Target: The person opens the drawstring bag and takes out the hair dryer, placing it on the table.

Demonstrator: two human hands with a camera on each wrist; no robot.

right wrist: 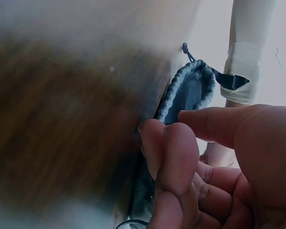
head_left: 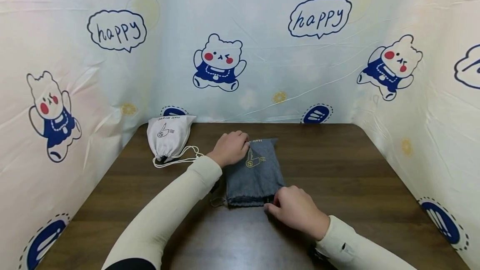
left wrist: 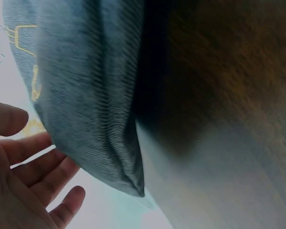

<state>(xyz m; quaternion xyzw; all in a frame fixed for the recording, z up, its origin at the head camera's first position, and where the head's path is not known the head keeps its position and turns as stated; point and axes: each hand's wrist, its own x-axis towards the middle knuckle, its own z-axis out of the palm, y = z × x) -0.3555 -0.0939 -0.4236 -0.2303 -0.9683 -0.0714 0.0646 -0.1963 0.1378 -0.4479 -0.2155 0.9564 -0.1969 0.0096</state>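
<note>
A dark grey-blue drawstring bag (head_left: 256,180) with a yellow hair dryer print lies on the table, its gathered mouth toward me. My left hand (head_left: 230,148) is at its far left corner. In the left wrist view the fingers (left wrist: 52,176) are loosely extended with their tips at the bag's edge, the thumb held apart. At the near right corner, my right hand (head_left: 296,209) pinches the bag's mouth. The right wrist view shows thumb and forefinger together at the ruffled rim (right wrist: 169,98), with the mouth partly open and dark inside.
A white drawstring bag (head_left: 168,136) with a dark hair dryer print lies at the table's back left corner, its white cords (head_left: 180,161) trailing right. Printed cloth (head_left: 262,74) hangs around the brown wooden table (head_left: 337,170) at the back and sides.
</note>
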